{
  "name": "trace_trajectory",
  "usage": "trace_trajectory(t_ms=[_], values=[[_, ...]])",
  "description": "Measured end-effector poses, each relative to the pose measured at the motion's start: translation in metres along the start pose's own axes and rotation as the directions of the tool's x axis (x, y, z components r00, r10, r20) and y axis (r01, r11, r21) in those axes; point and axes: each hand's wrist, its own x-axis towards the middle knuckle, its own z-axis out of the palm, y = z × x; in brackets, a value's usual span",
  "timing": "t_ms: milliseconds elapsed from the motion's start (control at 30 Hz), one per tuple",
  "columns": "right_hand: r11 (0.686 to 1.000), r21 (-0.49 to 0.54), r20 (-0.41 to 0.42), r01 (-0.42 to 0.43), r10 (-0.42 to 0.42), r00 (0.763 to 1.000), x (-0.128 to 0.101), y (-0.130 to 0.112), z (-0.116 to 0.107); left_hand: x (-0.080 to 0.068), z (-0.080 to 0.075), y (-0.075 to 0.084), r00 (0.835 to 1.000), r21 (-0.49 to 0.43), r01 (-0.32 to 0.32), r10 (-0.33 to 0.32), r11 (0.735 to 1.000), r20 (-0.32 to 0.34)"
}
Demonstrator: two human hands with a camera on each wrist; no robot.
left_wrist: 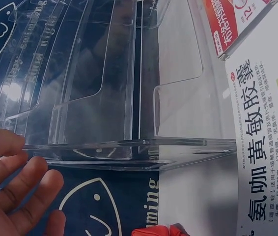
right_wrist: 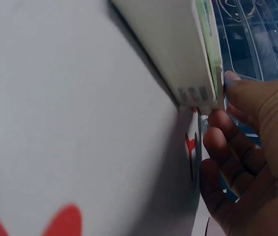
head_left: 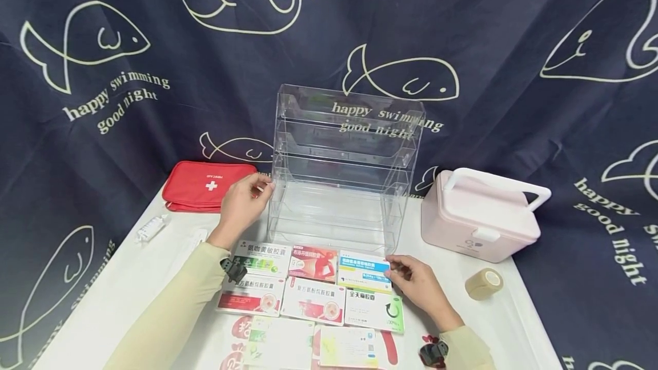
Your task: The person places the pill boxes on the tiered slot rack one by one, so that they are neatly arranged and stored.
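A tiered clear plastic rack [head_left: 329, 210] stands upright at the middle of the table. My left hand [head_left: 244, 201] is at its left side, fingers loosely bent, fingertips right at the rack's edge in the left wrist view. In front of the rack lie several medicine boxes in rows. At the back right of them is a blue-and-white medicine box [head_left: 364, 270]; my right hand [head_left: 418, 284] pinches its right edge between thumb and fingers. Beside it are a red medicine box [head_left: 312, 263], a white-and-green medicine box [head_left: 374, 308] and a green-and-white medicine box [left_wrist: 264, 147].
A red first aid pouch [head_left: 192, 187] lies at the back left, with a small white packet [head_left: 151, 228] nearer me. At the right stand a pale pink case [head_left: 478, 216] with a white handle and a tan bandage roll [head_left: 484, 284]. A dark patterned curtain [head_left: 319, 50] hangs behind.
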Motion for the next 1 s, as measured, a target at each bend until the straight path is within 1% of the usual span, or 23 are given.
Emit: trace_trajectory(t_ms=[167,333,467,533,767,867,1000], values=[[0.998,0.022,0.016,-0.063,0.063,0.998,-0.003,-0.006,0.001,0.000,-0.002,0.002,1.000,0.001,-0.002,0.002,1.000,0.003],[0.998,0.023,-0.011,-0.061,0.062,0.998,-0.005,-0.010,0.002,0.002,-0.003,0.002,1.000,-0.001,-0.020,0.020,1.000,0.006],[0.996,0.036,-0.025,-0.084,0.085,0.996,-0.006,-0.012,0.003,0.003,-0.003,0.003,1.000,-0.013,-0.020,0.020,1.000,0.016],[0.993,0.051,-0.017,-0.110,0.111,0.994,-0.006,-0.013,0.003,0.004,-0.003,0.003,1.000,-0.019,-0.012,0.013,1.000,0.021],[0.976,0.106,0.056,-0.193,0.188,0.981,-0.005,-0.013,0.002,0.004,-0.002,0.001,1.000,-0.029,0.000,0.001,1.000,0.029],[0.973,0.105,0.070,-0.204,0.197,0.978,-0.005,-0.012,0.002,0.003,-0.001,0.001,0.999,-0.039,0.003,-0.002,0.999,0.033],[0.977,0.091,0.072,-0.193,0.187,0.980,-0.006,-0.011,0.001,0.003,-0.001,0.002,0.999,-0.042,0.000,0.001,0.999,0.033]])
